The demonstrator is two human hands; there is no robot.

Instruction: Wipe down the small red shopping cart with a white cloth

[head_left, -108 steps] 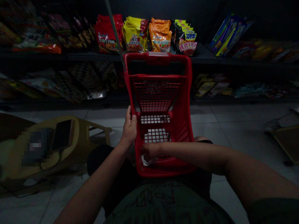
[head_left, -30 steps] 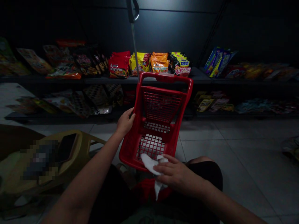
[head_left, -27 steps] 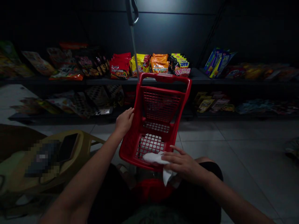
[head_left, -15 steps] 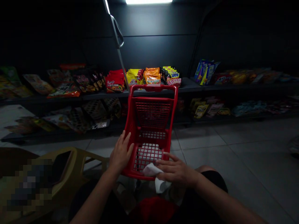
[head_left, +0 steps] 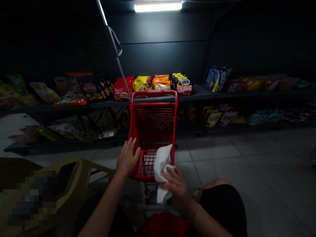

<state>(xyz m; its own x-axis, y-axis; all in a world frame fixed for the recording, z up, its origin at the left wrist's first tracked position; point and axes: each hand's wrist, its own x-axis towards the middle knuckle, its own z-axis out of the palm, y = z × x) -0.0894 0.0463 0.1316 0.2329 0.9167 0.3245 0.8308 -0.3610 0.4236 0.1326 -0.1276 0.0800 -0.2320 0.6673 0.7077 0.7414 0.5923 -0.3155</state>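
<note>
A small red plastic shopping cart (head_left: 175, 131) with a grid basket stands in front of me. On its left rim rests my left hand (head_left: 127, 158), fingers stretched out and the thumb apart over the inner side. My right hand (head_left: 179, 189) is closed on a crumpled white cloth (head_left: 163, 158) at the cart's near right corner. One end of the cloth sticks up over the basket and another hangs below the fingers. Part of the basket floor is hidden behind the cloth.
Snack packets (head_left: 161, 82) line a dark shelf (head_left: 199, 92) behind the cart, with more on the lower level. A thin metal pole (head_left: 120, 70) slants up behind the cart. At left is a yellowish stool (head_left: 79, 171) with a dark flat object (head_left: 66, 179) on it.
The cart has shifted slightly left. My right hand has turned and moved left with the cloth, which now stands up higher. My left hand stays at the left rim.
</note>
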